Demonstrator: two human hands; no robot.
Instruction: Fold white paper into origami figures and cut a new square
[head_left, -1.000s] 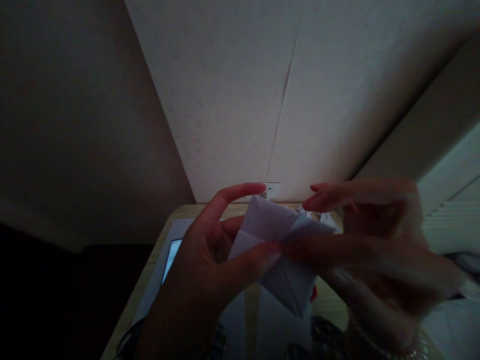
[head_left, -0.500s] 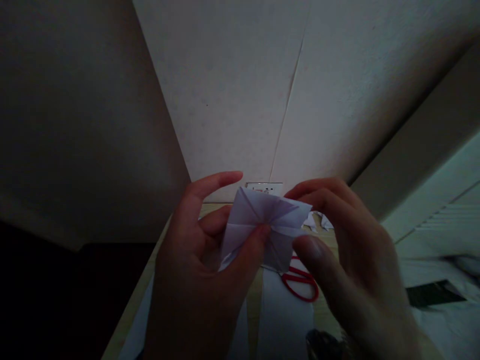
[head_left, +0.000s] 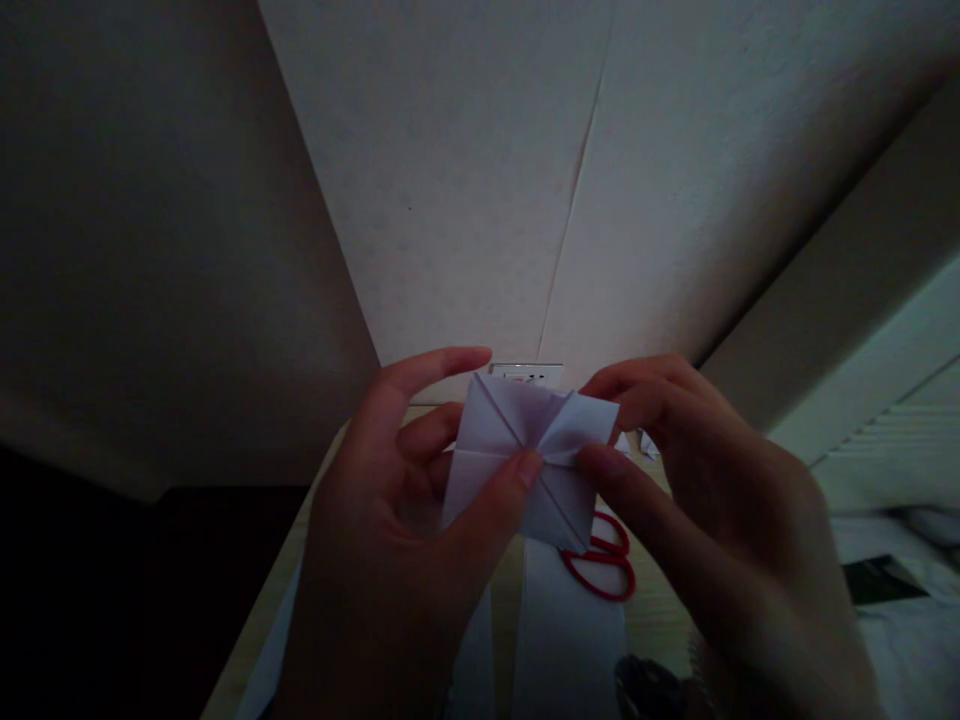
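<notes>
A small square of folded white paper (head_left: 491, 425), its creases meeting at the middle, is held up above the table. My left hand (head_left: 405, 530) grips it, thumb pressed on the centre and fingers behind; the index finger sticks out past the top left corner. On the right side, my right hand (head_left: 712, 490) pinches the paper between thumb and fingers. Below the paper, red-handled scissors (head_left: 604, 570) lie on a white paper strip (head_left: 566, 640); the paper hides their blades.
The pale wooden table (head_left: 506, 600) meets a wall (head_left: 465, 200) with a socket plate (head_left: 529, 373). Small white paper pieces (head_left: 646, 443) lie at the table's back right. A dark object (head_left: 652, 690) sits at the near edge, its kind unclear.
My right thumb has come down onto the right side of the paper, where it was apart before. The upper and right flaps now lie flatter. My left hand has barely moved.
</notes>
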